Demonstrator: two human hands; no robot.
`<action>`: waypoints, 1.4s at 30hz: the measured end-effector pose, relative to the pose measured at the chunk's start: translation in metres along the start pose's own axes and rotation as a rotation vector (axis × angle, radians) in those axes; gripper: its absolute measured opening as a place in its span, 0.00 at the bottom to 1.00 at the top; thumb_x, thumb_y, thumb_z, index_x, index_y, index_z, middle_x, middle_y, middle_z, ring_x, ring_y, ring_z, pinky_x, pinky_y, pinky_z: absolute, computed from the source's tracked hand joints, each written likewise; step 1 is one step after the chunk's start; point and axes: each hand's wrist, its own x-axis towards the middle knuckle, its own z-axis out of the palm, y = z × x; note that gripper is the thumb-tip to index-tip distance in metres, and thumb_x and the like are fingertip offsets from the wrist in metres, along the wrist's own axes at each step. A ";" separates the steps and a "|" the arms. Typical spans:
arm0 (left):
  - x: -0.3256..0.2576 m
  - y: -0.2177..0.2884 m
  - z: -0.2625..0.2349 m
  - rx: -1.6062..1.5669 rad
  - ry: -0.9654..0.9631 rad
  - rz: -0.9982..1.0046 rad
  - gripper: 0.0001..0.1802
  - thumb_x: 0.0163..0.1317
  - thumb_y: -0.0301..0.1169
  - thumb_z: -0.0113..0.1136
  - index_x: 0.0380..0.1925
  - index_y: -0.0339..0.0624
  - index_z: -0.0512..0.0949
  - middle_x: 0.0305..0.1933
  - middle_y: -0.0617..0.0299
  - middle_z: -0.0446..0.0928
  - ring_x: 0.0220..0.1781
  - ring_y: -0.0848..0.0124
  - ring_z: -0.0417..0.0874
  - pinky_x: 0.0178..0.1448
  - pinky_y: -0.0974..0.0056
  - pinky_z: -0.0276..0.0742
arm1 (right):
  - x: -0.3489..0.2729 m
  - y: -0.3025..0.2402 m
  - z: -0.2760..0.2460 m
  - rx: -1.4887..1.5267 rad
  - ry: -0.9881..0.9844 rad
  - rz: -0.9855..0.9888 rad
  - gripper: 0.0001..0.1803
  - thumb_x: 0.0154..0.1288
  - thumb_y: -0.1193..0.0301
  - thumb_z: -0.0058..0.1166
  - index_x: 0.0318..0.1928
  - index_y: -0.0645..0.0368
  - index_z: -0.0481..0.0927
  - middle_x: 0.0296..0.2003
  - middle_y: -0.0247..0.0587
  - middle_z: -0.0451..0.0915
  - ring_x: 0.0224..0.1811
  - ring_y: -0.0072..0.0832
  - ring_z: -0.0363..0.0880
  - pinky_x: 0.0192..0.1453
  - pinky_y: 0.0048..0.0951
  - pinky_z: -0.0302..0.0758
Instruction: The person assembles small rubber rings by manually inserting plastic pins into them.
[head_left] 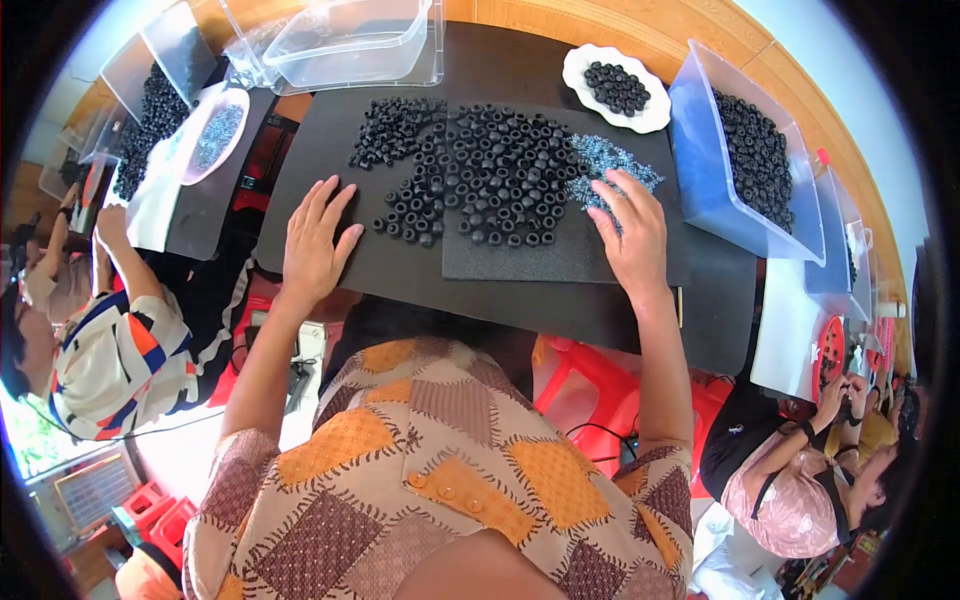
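My left hand [318,240] lies on the dark table with its fingers spread, just left of the loose black pieces. Nothing shows in it. My right hand [634,240] rests with parted fingers at the edge of a patch of small translucent blue beads [608,158], its fingertips over or touching some of them. Whether a bead is under the fingertips is hidden. Between my hands spreads a broad layer of black, round, bead-like pieces with holes [505,170]. Part of it lies on a dark grey mat [520,262]. A cluster of smaller black pieces [395,130] sits at its far left.
A white scalloped plate [648,112] of black pieces stands at the far right, beside a clear bin [705,195] filled with more. Clear plastic boxes [350,75] stand at the far left. Co-workers sit on both sides; a red stool [580,385] is below the table edge.
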 end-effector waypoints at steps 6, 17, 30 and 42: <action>-0.001 0.003 -0.002 -0.041 -0.017 -0.017 0.28 0.67 0.40 0.57 0.66 0.49 0.70 0.73 0.54 0.62 0.75 0.53 0.61 0.74 0.51 0.57 | 0.054 -0.008 0.022 0.218 -0.015 0.078 0.07 0.56 0.74 0.65 0.37 0.57 0.85 0.36 0.40 0.78 0.41 0.40 0.78 0.47 0.37 0.74; 0.003 -0.002 -0.006 -0.095 -0.072 -0.050 0.28 0.66 0.42 0.58 0.65 0.49 0.71 0.74 0.54 0.61 0.76 0.52 0.58 0.75 0.50 0.55 | 0.112 -0.011 0.066 0.104 -0.341 0.227 0.04 0.58 0.71 0.62 0.33 0.57 0.85 0.29 0.40 0.77 0.37 0.39 0.80 0.42 0.39 0.75; 0.005 -0.001 -0.009 -0.122 -0.088 -0.080 0.27 0.63 0.40 0.61 0.63 0.49 0.74 0.72 0.53 0.63 0.75 0.52 0.60 0.74 0.49 0.55 | 0.126 -0.018 0.059 -0.065 -0.575 0.198 0.06 0.56 0.73 0.63 0.36 0.57 0.85 0.32 0.38 0.79 0.37 0.37 0.81 0.42 0.38 0.76; 0.003 -0.003 -0.008 -0.121 -0.066 -0.063 0.28 0.62 0.40 0.62 0.63 0.49 0.74 0.72 0.53 0.63 0.75 0.51 0.60 0.74 0.49 0.56 | 0.130 -0.047 0.058 0.375 -0.368 0.253 0.07 0.61 0.77 0.60 0.40 0.62 0.81 0.33 0.41 0.84 0.34 0.25 0.83 0.41 0.26 0.76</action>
